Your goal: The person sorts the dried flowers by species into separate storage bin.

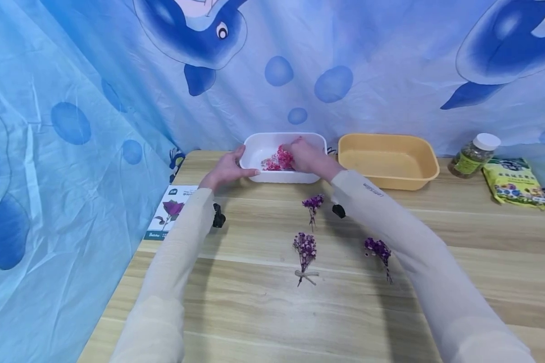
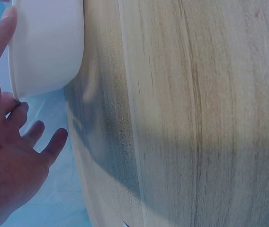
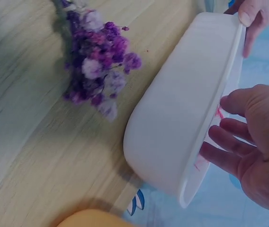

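Note:
A white plastic basin (image 1: pixel 272 176) stands at the back edge of the table, with pink dried flowers (image 1: pixel 278 160) inside it. My left hand (image 1: pixel 229 169) grips the basin's left end, thumb on the near rim; in the left wrist view, the other fingers spread past the corner. My right hand (image 1: pixel 305 155) reaches over the rim into the basin, its fingers bent at the pink flowers. In the right wrist view, the rim hides part of the fingertips, and only bits of pink show. Purple dried flower bunches (image 1: pixel 312 202) lie nearer on the table.
A yellow basin (image 1: pixel 386 181) sits right of the white one. Farther right are a lidded jar (image 1: pixel 472 156) and a yellow-green packet (image 1: pixel 515 184). A flower-print card (image 1: pixel 165 212) lies under the left forearm. A blue printed curtain (image 1: pixel 272 60) hangs behind the table.

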Motion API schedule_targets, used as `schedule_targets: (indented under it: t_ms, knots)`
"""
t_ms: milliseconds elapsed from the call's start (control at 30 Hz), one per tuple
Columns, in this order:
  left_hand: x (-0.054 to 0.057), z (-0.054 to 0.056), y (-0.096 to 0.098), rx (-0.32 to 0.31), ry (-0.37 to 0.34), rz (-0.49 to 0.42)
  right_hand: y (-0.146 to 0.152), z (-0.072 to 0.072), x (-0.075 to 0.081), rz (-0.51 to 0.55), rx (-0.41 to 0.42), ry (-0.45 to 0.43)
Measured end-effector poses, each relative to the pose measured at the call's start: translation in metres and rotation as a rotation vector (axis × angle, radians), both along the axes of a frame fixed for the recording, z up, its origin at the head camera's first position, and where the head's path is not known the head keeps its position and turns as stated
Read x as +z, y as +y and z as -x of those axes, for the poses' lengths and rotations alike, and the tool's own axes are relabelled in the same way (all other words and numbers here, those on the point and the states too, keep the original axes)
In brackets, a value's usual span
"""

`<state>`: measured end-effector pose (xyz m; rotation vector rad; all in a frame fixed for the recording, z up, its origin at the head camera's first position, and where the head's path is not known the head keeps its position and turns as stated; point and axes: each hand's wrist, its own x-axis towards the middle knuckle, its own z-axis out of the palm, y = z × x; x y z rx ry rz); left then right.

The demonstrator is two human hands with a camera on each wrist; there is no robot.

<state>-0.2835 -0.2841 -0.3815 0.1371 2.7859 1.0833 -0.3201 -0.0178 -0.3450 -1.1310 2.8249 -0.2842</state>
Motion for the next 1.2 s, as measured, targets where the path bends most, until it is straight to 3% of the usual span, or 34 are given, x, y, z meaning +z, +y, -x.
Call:
schedule_targets:
  t_ms: [200, 367, 500, 733, 933, 1200]
  knots:
    - [0.0, 0.001, -0.001, -0.002, -0.002, -0.016, 0.037, -0.01, 0.01, 0.149, 0.0, 0.034]
    - [0.003, -0.001, 0.0, -0.002, 0.009, -0.03, 0.084, -0.02, 0.022, 0.277, -0.069, -0.013]
    - [0.003, -0.003, 0.0, 0.001, -0.002, -0.024, 0.127, -0.024, 0.023, 0.335, -0.109, -0.032]
    - [0.005, -0.005, 0.003, 0.011, -0.045, -0.051, 0.201, -0.037, 0.026, 0.344, -0.2, -0.069]
    - [0.01, -0.005, 0.005, -0.006, -0.073, 0.018, 0.253, -0.046, 0.031, 0.289, -0.282, -0.14]
    - [0.014, -0.001, 0.011, -0.096, -0.016, 0.151, 0.301, -0.037, 0.008, 0.212, -0.405, -0.276]
